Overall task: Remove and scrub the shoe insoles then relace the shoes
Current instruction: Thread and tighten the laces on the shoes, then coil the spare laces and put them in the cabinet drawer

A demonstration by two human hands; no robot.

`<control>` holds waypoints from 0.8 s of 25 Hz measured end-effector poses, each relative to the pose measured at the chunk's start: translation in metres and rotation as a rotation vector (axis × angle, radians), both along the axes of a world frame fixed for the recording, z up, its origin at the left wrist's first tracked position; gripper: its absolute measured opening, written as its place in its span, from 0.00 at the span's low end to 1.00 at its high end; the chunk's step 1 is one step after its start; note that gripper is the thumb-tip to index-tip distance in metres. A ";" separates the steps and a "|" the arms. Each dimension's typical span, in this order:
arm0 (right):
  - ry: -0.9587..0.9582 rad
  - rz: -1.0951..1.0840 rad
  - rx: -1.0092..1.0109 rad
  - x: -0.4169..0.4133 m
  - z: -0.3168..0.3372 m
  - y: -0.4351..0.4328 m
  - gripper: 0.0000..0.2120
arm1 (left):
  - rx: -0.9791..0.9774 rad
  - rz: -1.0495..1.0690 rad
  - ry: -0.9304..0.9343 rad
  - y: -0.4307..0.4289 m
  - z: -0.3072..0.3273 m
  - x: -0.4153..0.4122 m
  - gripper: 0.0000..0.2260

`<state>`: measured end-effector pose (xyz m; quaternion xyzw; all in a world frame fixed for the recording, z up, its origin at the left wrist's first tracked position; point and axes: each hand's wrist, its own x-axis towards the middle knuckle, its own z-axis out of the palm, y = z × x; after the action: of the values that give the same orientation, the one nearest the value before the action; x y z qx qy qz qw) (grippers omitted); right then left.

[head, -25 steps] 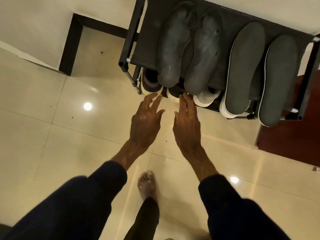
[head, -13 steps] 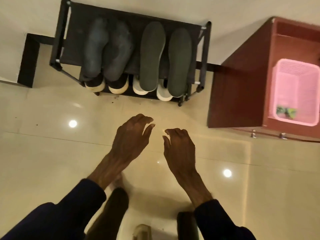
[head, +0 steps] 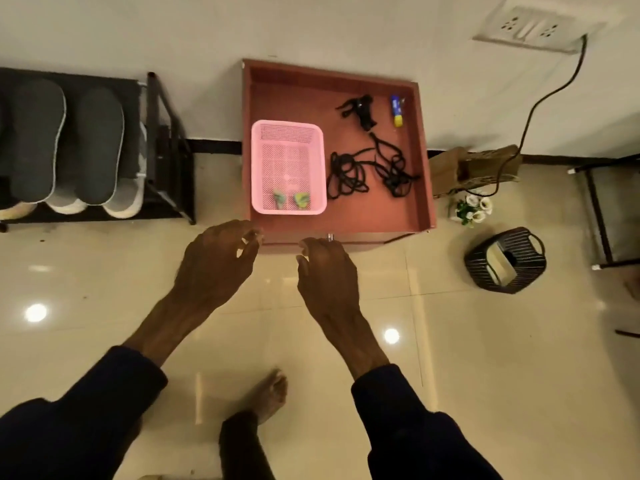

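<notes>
Straight ahead of both hands stands a red-brown open box (head: 424, 161) with a raised rim. Inside it, beyond the left hand (head: 218, 261), sits a pink mesh basket (head: 289, 133) with two small green-and-yellow pieces (head: 290, 199) at its near end. Beyond the right hand (head: 327, 271), tangled black shoelaces (head: 363, 168) lie loose on the box floor. Farther back are a smaller black bundle (head: 360, 110) and a blue-and-yellow tube (head: 397, 110).

Both hands are released, fingers loosely curled and grasping nothing. Their fingertips reach the near rim of the box, but whether they touch it cannot be told.

Far to the left of the left hand, two dark grey insoles (head: 33, 140) lie on top of a black shoe rack (head: 169, 161), with pale shoes (head: 128, 202) on the shelf beneath.

The floor (head: 485, 358) is glossy cream tile with bright light spots, and a bare foot (head: 273, 393) stands between the dark sleeves (head: 408, 410). The white wall behind carries a socket plate (head: 533, 26) with a dark cable (head: 540, 98) running down.

To the right of the right hand are a cardboard box (head: 446, 168), white flowers (head: 472, 207) and a black woven basket (head: 505, 261).
</notes>
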<state>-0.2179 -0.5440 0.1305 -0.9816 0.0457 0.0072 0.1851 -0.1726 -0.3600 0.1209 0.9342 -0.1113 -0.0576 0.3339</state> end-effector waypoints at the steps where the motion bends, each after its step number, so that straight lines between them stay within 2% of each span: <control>1: 0.001 -0.018 0.001 0.004 0.003 -0.018 0.09 | -0.005 -0.018 0.002 -0.017 0.002 0.004 0.10; 4: 0.000 -0.063 0.005 0.017 0.008 -0.064 0.07 | -0.015 -0.061 0.006 -0.062 0.006 0.019 0.10; 9: 0.027 -0.110 0.043 0.052 -0.010 -0.130 0.12 | -0.043 -0.050 0.054 -0.120 -0.003 0.063 0.08; 13: 0.049 -0.140 0.019 0.078 -0.031 -0.168 0.12 | -0.058 -0.080 0.122 -0.154 -0.015 0.091 0.10; 20: 0.041 -0.148 -0.028 0.168 -0.092 -0.227 0.11 | -0.053 -0.069 0.236 -0.210 -0.034 0.144 0.10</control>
<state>-0.0498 -0.7712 0.0383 -0.9777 0.1220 0.0130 0.1705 -0.0290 -0.5700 0.0873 0.9075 -0.1047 -0.1754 0.3669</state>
